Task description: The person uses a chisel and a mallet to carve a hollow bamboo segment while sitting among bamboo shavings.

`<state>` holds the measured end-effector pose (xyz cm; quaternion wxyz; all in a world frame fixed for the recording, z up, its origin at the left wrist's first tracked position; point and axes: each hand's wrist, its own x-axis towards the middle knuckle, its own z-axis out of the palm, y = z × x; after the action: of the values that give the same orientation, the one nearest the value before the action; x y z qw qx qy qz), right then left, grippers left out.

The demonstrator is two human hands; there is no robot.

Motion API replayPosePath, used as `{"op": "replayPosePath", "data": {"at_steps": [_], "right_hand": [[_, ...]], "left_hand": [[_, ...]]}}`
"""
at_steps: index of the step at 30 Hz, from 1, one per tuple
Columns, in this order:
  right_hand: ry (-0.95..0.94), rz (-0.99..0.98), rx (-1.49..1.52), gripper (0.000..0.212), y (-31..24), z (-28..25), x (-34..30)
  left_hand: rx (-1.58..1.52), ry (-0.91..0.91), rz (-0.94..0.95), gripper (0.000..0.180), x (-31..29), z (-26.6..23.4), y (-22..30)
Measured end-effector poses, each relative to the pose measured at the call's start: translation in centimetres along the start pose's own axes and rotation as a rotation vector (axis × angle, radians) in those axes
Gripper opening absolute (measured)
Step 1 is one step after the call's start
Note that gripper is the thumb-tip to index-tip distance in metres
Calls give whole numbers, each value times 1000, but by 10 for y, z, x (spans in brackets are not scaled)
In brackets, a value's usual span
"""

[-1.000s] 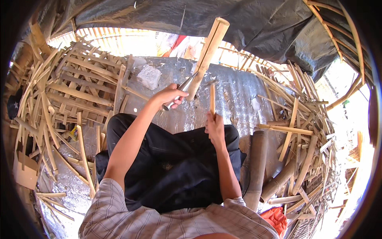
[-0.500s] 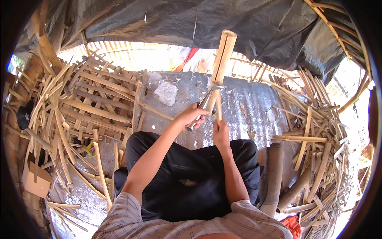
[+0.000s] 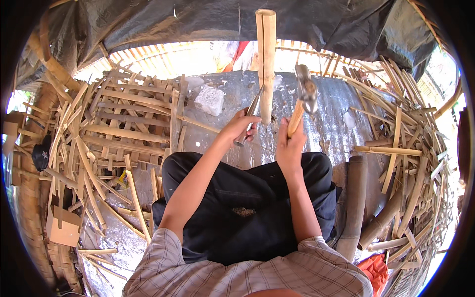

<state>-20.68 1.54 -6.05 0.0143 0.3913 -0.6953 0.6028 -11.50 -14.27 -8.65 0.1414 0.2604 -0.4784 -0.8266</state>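
Note:
My left hand (image 3: 238, 127) is wrapped round a tapered metal chisel (image 3: 253, 107). Its narrow tip points up and touches or nearly touches the left side of a bamboo pole (image 3: 265, 54). That pole stands upright before me, with a dark slit running down its near face. In my right hand (image 3: 291, 147), closed on the wooden handle, is a hammer (image 3: 307, 94). The hammer's metal head is up and to the right of the pole, apart from both pole and chisel.
Bamboo lattice (image 3: 131, 116) and loose strips lie at left, with a cardboard box (image 3: 63, 226) below. A pale stone block (image 3: 210, 100) rests on the grey sheet (image 3: 230, 89). Thick bamboo lengths (image 3: 352, 203) and a pile of strips (image 3: 420, 183) flank my right knee.
The hammer has come away from the pole and chisel, swinging up and to the right. My left hand still grips the chisel beside the pole. The whole view has shifted slightly.

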Motion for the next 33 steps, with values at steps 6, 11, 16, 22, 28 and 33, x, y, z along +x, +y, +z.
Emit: {"op": "replayPosePath", "data": {"at_steps": [6,11,16,22,28,33], "right_hand": [[-249,101,-249,17,91,30,-12],[-234,180,-161,31,96,32,-25],[-169,205,0,42,50,24,-10],[-84,-34,201,28,-15,-13,6],[-182,58,-125,25,64,20,-4],[-408,344,-302,36,117,22,-24]], "left_hand": [[-81,26,-7,30,-1,12,-3],[-240,23,-1,22,1,-10,-1],[-332,18,4,17,6,-23,-9],[-267,31,24,18,-4,-4,-11],[-144,35,19,23,-3,16,-10],[-373,2,65,15,12,-23,-14]]}}
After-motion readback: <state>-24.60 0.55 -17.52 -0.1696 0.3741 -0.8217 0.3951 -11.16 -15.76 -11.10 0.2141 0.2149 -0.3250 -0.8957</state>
